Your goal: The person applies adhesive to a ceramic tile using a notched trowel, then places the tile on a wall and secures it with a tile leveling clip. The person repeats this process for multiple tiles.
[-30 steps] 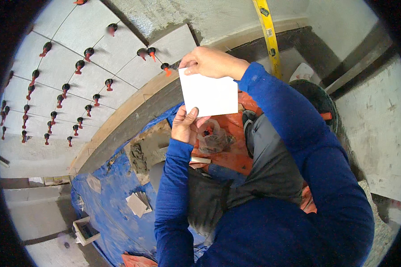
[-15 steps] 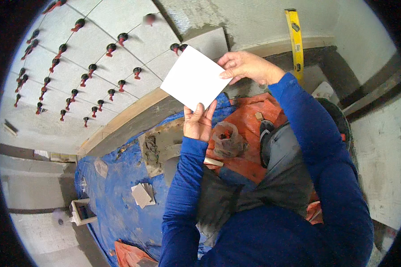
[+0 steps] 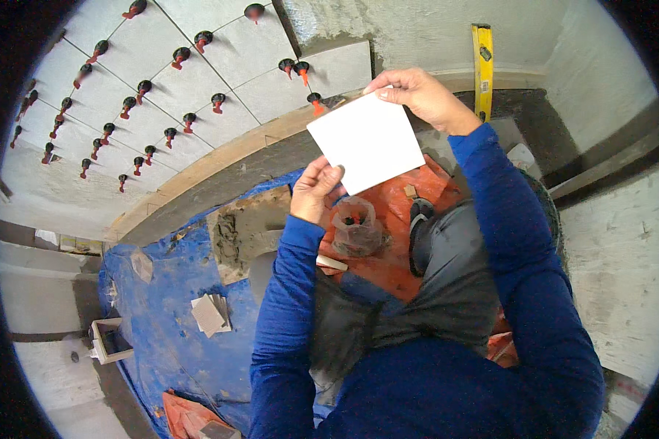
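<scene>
**A:** Head view, and you've got a white square tile (image 3: 366, 140) up in the upper middle of the frame, held in the air between both hands. Where's your grip?

**B:** Your right hand (image 3: 421, 99) is at the tile's top corner, fingers curled over the edge and pinching it, thumb side hidden behind the tile. Your left hand (image 3: 316, 192) is at the lower left corner, fingers folded around that edge, closed on it too.

**A:** And the tile's tilt?

**B:** Turned like a diamond, one corner up toward the wall, face toward you. It's clear of the tiled wall (image 3: 161, 80) in the upper left, where red-and-black levelling clips (image 3: 216, 101) sit at the joints.

**A:** What's under your hands?

**B:** An orange sheet (image 3: 403, 219) just below the tile, with a clear plastic bag (image 3: 355, 223) of small dark pieces on it, right beside your left wrist. A blue tarp (image 3: 168, 322) spreads over the lower left, with a small stack of tile offcuts (image 3: 211, 313) on it.

**A:** Anything upper right?

**B:** A yellow spirit level (image 3: 482, 66) stands upright against the grey rendered wall, just right of your right hand.
</scene>
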`<control>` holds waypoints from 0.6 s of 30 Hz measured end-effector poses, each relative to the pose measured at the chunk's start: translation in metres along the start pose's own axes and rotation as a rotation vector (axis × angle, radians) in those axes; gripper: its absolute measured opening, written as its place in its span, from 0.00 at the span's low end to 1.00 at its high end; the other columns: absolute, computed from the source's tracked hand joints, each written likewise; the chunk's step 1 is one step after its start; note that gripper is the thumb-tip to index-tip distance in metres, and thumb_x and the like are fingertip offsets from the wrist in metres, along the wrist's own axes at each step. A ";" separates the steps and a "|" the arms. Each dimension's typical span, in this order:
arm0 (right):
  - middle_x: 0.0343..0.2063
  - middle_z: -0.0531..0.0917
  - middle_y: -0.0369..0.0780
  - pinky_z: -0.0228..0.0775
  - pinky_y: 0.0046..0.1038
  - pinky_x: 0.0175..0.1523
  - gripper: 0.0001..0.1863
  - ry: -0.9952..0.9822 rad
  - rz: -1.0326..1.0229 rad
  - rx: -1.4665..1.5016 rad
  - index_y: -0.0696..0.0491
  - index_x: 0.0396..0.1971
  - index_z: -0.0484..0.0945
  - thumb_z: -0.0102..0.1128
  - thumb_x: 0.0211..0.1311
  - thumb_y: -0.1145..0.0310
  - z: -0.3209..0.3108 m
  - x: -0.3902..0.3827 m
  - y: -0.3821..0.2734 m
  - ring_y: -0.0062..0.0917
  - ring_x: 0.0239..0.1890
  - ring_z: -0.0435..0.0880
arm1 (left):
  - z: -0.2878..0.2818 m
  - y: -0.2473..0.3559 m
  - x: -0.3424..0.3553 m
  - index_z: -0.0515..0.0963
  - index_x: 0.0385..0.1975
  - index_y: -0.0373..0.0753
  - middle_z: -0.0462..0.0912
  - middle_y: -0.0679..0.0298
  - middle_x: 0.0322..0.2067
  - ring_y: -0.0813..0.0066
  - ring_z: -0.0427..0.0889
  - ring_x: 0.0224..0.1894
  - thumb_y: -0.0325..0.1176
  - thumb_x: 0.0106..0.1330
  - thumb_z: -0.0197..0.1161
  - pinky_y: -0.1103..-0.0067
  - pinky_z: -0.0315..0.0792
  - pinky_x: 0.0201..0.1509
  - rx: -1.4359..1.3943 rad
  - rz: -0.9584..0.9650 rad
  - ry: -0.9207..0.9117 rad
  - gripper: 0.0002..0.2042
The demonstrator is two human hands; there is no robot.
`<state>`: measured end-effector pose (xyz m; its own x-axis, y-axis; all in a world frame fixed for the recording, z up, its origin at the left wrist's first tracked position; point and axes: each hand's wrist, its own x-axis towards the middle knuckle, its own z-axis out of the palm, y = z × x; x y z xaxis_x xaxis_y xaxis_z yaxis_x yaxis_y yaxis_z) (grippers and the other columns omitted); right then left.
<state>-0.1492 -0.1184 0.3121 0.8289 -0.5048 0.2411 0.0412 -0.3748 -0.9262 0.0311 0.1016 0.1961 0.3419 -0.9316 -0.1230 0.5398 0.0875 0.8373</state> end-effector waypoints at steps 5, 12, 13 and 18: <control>0.41 0.86 0.36 0.74 0.23 0.51 0.15 0.026 0.116 0.062 0.55 0.53 0.81 0.61 0.71 0.66 0.005 0.000 0.004 0.17 0.45 0.82 | 0.005 -0.012 0.000 0.81 0.50 0.41 0.85 0.72 0.39 0.83 0.82 0.39 0.26 0.69 0.67 0.81 0.78 0.40 0.005 -0.004 -0.056 0.12; 0.45 0.86 0.41 0.75 0.26 0.53 0.22 -0.027 0.185 0.239 0.60 0.57 0.77 0.66 0.66 0.68 0.015 0.000 0.004 0.22 0.47 0.84 | 0.001 -0.007 0.004 0.80 0.50 0.43 0.84 0.74 0.38 0.82 0.82 0.40 0.26 0.68 0.67 0.79 0.81 0.42 0.010 0.115 0.051 0.12; 0.46 0.86 0.43 0.76 0.27 0.53 0.22 -0.071 0.211 0.244 0.62 0.57 0.77 0.67 0.65 0.69 0.016 0.000 0.006 0.23 0.47 0.85 | 0.000 -0.006 0.005 0.80 0.50 0.42 0.84 0.73 0.38 0.82 0.82 0.40 0.26 0.68 0.67 0.78 0.81 0.43 0.017 0.119 0.067 0.12; 0.47 0.86 0.42 0.75 0.27 0.55 0.21 -0.061 0.209 0.286 0.63 0.56 0.77 0.66 0.64 0.72 0.014 0.003 0.022 0.25 0.47 0.85 | -0.002 0.000 0.009 0.77 0.57 0.40 0.84 0.65 0.47 0.74 0.83 0.48 0.30 0.69 0.67 0.72 0.81 0.50 0.088 0.090 0.122 0.18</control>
<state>-0.1379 -0.1173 0.2881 0.8675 -0.4967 0.0284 0.0150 -0.0310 -0.9994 0.0355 0.0935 0.1935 0.4796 -0.8711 -0.1052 0.4351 0.1321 0.8906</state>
